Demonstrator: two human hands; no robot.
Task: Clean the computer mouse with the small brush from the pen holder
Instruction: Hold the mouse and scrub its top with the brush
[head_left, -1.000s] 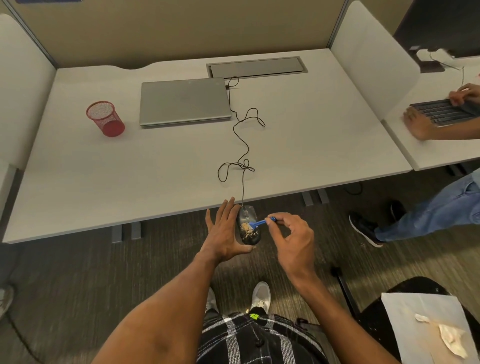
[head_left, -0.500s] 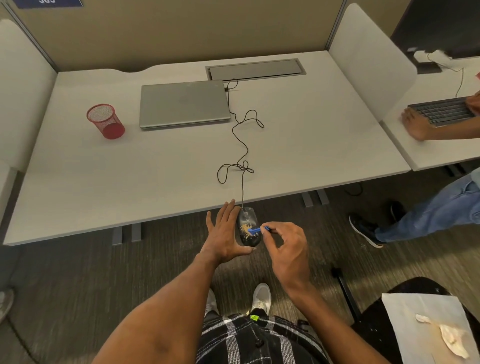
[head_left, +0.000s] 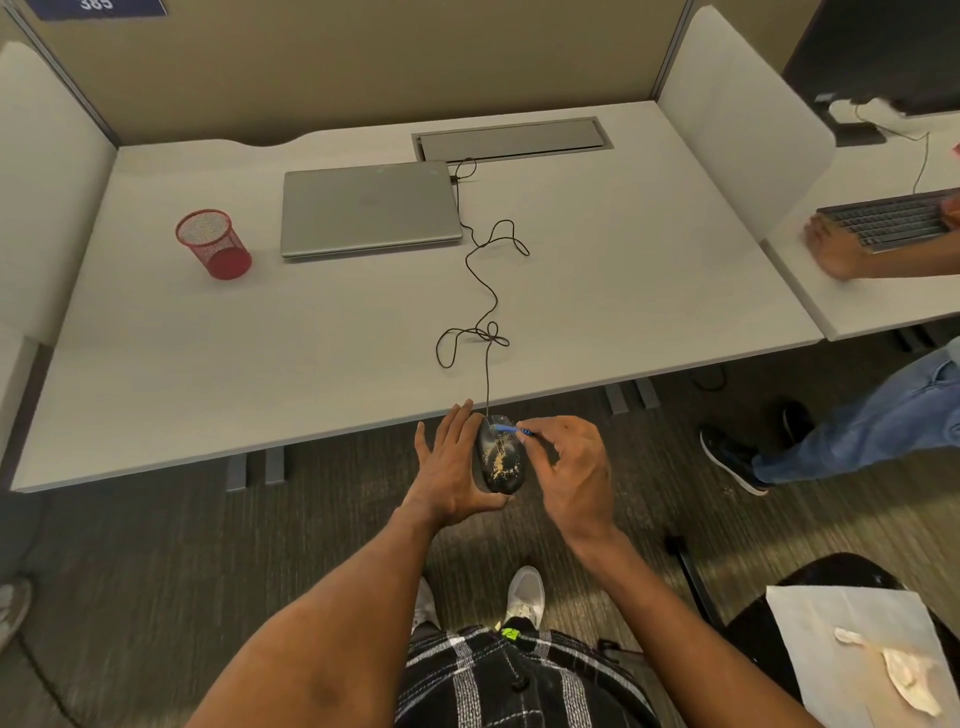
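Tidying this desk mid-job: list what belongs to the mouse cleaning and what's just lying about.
In use: black computer mouse, small blue brush, red mesh pen holder, left hand, right hand.
Lying about: closed silver laptop, grey keyboard, white paper sheet.

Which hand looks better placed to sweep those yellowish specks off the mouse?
Right. The right hand pinches the blue brush, its tip on the cable end of the mouse, just beyond the specks. The left hand is busy holding the mouse.
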